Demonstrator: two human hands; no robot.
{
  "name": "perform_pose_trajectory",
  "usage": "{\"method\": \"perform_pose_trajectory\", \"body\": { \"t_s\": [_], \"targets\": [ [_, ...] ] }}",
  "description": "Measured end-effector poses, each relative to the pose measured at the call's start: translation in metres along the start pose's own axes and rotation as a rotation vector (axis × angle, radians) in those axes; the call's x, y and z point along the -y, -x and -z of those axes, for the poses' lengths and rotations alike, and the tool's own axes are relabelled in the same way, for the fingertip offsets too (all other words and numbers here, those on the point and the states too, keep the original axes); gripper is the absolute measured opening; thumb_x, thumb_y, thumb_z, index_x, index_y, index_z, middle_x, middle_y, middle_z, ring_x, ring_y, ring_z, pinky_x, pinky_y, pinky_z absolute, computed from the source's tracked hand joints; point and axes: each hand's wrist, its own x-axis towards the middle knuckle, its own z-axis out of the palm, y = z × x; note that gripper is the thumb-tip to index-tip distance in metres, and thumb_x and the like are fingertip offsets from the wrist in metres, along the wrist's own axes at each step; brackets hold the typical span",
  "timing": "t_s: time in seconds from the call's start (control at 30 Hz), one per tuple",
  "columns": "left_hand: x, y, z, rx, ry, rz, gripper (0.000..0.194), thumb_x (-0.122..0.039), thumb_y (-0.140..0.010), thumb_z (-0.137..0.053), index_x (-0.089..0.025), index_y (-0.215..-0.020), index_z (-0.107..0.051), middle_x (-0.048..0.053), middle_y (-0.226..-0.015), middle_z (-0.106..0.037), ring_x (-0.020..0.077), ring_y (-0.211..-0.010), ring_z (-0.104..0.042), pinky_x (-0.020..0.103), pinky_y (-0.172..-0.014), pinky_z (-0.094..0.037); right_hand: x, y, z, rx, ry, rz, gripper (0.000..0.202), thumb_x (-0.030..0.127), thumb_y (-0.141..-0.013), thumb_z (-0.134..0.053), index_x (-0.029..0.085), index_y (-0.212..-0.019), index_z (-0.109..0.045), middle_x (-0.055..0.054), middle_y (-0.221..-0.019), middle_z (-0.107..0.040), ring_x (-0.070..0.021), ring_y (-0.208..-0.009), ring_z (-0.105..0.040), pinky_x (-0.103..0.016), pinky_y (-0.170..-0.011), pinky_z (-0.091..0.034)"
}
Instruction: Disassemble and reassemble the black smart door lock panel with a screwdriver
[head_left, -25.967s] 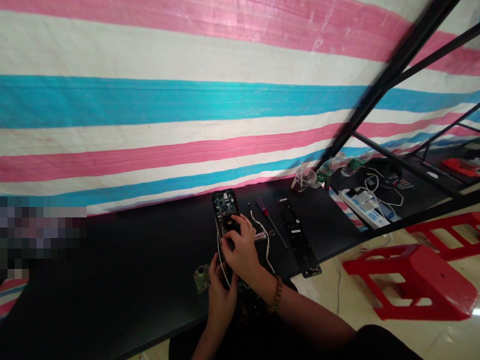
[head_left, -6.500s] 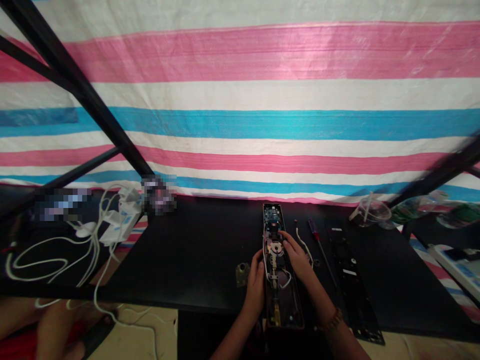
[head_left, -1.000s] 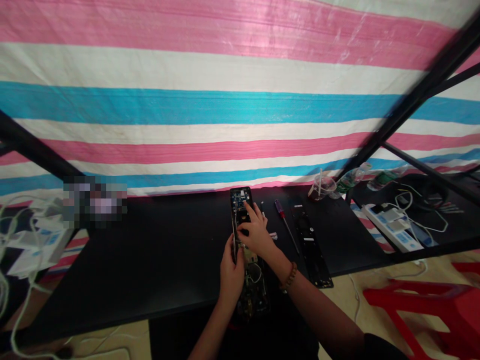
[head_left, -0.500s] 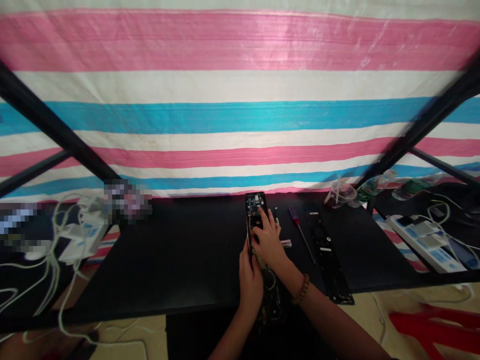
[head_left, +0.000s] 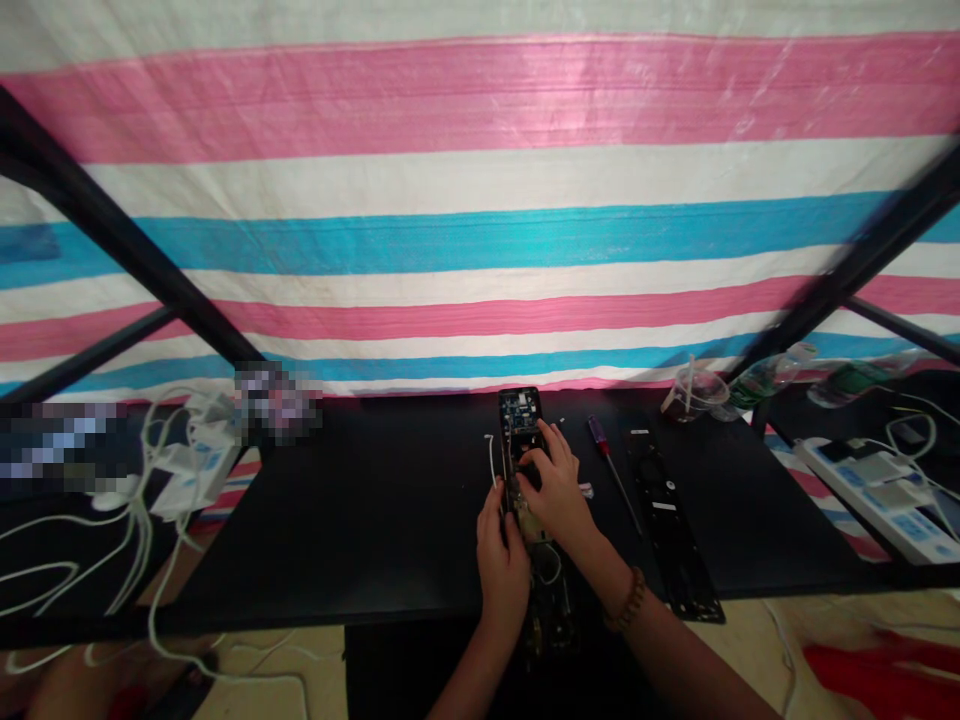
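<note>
Long device [head_left: 523, 440] is laid open on the black table [head_left: 367, 520], near end past the edge; circuit board [head_left: 517, 411] exposed; panel [head_left: 670, 530], presumably its cover, already removed, set right of the screwdriver [head_left: 616, 478], not refitted; left side gripped by left hand [head_left: 502, 565]; right hand [head_left: 561, 490] bent over the insides, anything pinched cannot be told

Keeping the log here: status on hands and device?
Left hand at edge of open device. Right hand over its middle. White wire near left hand.
</note>
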Motion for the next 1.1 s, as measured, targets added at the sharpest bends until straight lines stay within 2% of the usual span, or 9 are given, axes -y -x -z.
{"method": "perform_pose_trajectory", "body": {
  "t_s": [0.1, 0.17, 0.33, 0.43, 0.6, 0.7, 0.8, 0.93, 1.1],
  "targets": [
    [-0.012, -0.002, 0.007, 0.027, -0.073, -0.134, 0.037, -0.027, -0.099, -0.044, -0.023, -0.133, -0.060, 0.012, -0.135, -0.062, 0.0249, -0.129, -0.054, 0.050, -0.113, -0.043, 0.000, -0.003, 0.008, -0.022, -0.129, 0.071, 0.046, 0.015, -0.088, -0.057, 0.024, -0.133, -0.058, -0.014, -0.152, -0.044, -0.0284, -0.141, -0.042, -0.051, -0.114, -0.038],
    [-0.018, -0.001, 0.009, 0.057, -0.099, -0.196, 0.036, -0.026, -0.098, -0.046, -0.023, -0.131, -0.062, 0.012, -0.130, -0.064, 0.0258, -0.125, -0.056, 0.051, -0.109, -0.046, -0.001, -0.009, 0.011, -0.009, -0.193, 0.121, 0.054, 0.014, -0.091, -0.052, 0.025, -0.144, -0.050, -0.013, -0.150, -0.047, -0.0243, -0.135, -0.049, -0.044, -0.113, -0.042],
    [-0.022, 0.006, 0.009, 0.113, -0.114, -0.270, 0.039, -0.023, -0.097, -0.050, -0.025, -0.134, -0.060, 0.011, -0.130, -0.064, 0.0270, -0.126, -0.054, 0.051, -0.107, -0.048, -0.015, -0.030, 0.017, -0.041, -0.186, 0.190, 0.035, 0.015, -0.096, -0.048, 0.024, -0.121, -0.070, -0.011, -0.124, -0.065, -0.0224, -0.117, -0.061, -0.040, -0.105, -0.050],
    [-0.019, 0.007, 0.009, 0.106, -0.110, -0.253, 0.040, -0.023, -0.096, -0.051, -0.025, -0.135, -0.059, 0.011, -0.130, -0.064, 0.0270, -0.126, -0.054, 0.051, -0.108, -0.047, -0.024, -0.036, 0.023, -0.076, -0.181, 0.192, 0.030, 0.019, -0.097, -0.051, 0.023, -0.119, -0.072, -0.011, -0.117, -0.063, -0.0208, -0.106, -0.063, -0.036, -0.096, -0.054],
    [-0.018, 0.002, 0.008, 0.112, -0.113, -0.221, 0.040, -0.026, -0.095, -0.052, -0.026, -0.134, -0.060, 0.011, -0.131, -0.063, 0.0279, -0.125, -0.054, 0.054, -0.109, -0.046, -0.029, -0.032, 0.025, -0.086, -0.196, 0.185, 0.020, 0.024, -0.097, -0.056, 0.022, -0.104, -0.075, -0.007, -0.096, -0.066, -0.0190, -0.091, -0.065, -0.031, -0.086, -0.055],
    [-0.017, 0.002, 0.007, 0.124, -0.110, -0.235, 0.040, -0.027, -0.096, -0.050, -0.025, -0.135, -0.058, 0.012, -0.133, -0.061, 0.0277, -0.129, -0.052, 0.054, -0.111, -0.044, -0.029, -0.035, 0.022, -0.094, -0.237, 0.165, 0.019, 0.024, -0.096, -0.057, 0.022, -0.097, -0.076, -0.006, -0.094, -0.069, -0.0179, -0.088, -0.067, -0.029, -0.083, -0.055],
    [-0.014, -0.001, 0.006, 0.092, -0.095, -0.228, 0.043, -0.028, -0.097, -0.050, -0.025, -0.139, -0.053, 0.012, -0.140, -0.057, 0.0277, -0.135, -0.047, 0.053, -0.115, -0.040, -0.027, -0.044, 0.020, -0.040, -0.248, 0.151, 0.023, 0.021, -0.096, -0.054, 0.023, -0.099, -0.077, -0.006, -0.097, -0.071, -0.0168, -0.087, -0.069, -0.027, -0.081, -0.056],
    [-0.014, -0.022, 0.007, 0.044, -0.147, -0.243, 0.044, -0.031, -0.098, -0.047, -0.022, -0.141, -0.049, 0.014, -0.150, -0.049, 0.0288, -0.140, -0.042, 0.055, -0.117, -0.035, -0.020, -0.059, 0.018, 0.041, -0.192, 0.157, 0.026, 0.016, -0.096, -0.053, 0.022, -0.106, -0.076, -0.007, -0.105, -0.072, -0.0169, -0.092, -0.070, -0.028, -0.086, -0.055],
    [-0.019, -0.061, 0.000, 0.143, -0.347, -0.251, 0.046, -0.037, -0.097, -0.048, -0.014, -0.137, -0.056, 0.021, -0.150, -0.047, 0.0356, -0.138, -0.044, 0.060, -0.114, -0.036, -0.011, -0.072, 0.009, 0.104, -0.097, 0.152, 0.019, 0.011, -0.092, -0.061, 0.019, -0.097, -0.077, -0.007, -0.102, -0.071, -0.0176, -0.094, -0.068, -0.028, -0.090, -0.053]
  ]
}}
